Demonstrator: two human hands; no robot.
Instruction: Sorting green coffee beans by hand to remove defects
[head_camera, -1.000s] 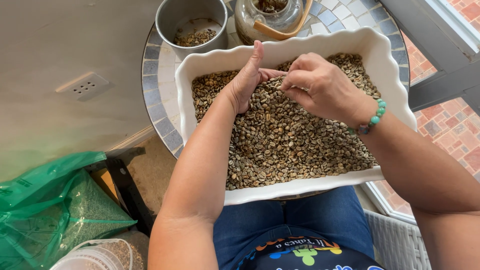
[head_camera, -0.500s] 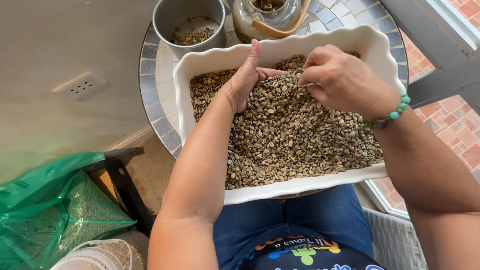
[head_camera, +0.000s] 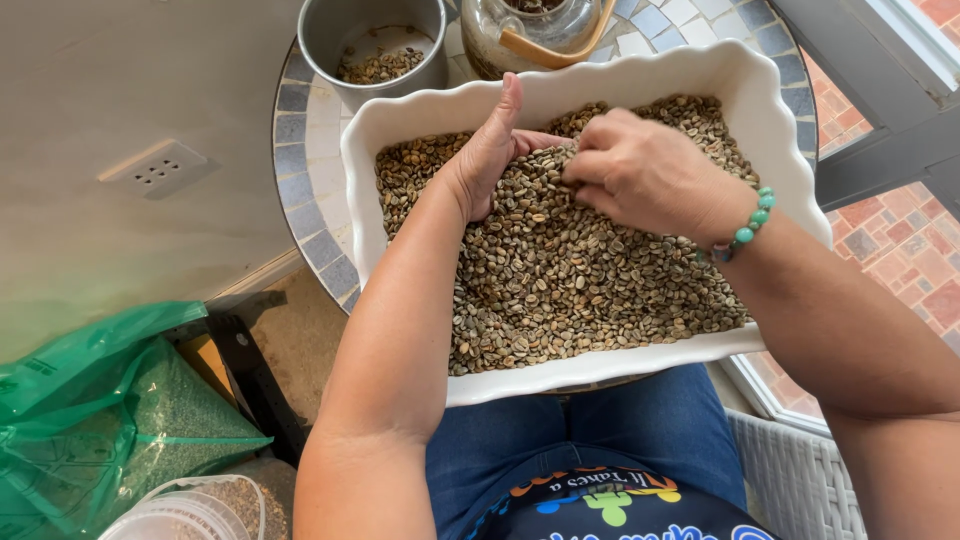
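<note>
White and wavy at the rim, the baking dish (head_camera: 400, 120) sat partly on the person's lap and partly on the round tiled table (head_camera: 305, 120). It was full of pale green-brown beans (head_camera: 570, 270). Its long side ran from nine o'clock to three o'clock across the person's front.

Both hands were in the far half of the dish, up at about twelve o'clock from the person's body. The left hand (head_camera: 490, 155) stood on its edge in the beans, like a little wall, with the thumb pointing up and the palm turned toward three o'clock. It was cupped and partly open. I could not tell if any beans lay inside it.

The right hand (head_camera: 640, 175) was just beside it, on the three o'clock side, and the two hands looked to be touching or almost touching. Its fingers were curled in tight and pinched together, right at the beans in front of the left palm. What they held was too small to see. A string of green beads (head_camera: 748, 228) went round that wrist.

Most of the beans lay toward six o'clock, nearer the person's body than the hands were.

Past the dish, at eleven o'clock, stood a metal pot (head_camera: 340, 45) with a few beans inside. That pot was closer to the left hand.
</note>
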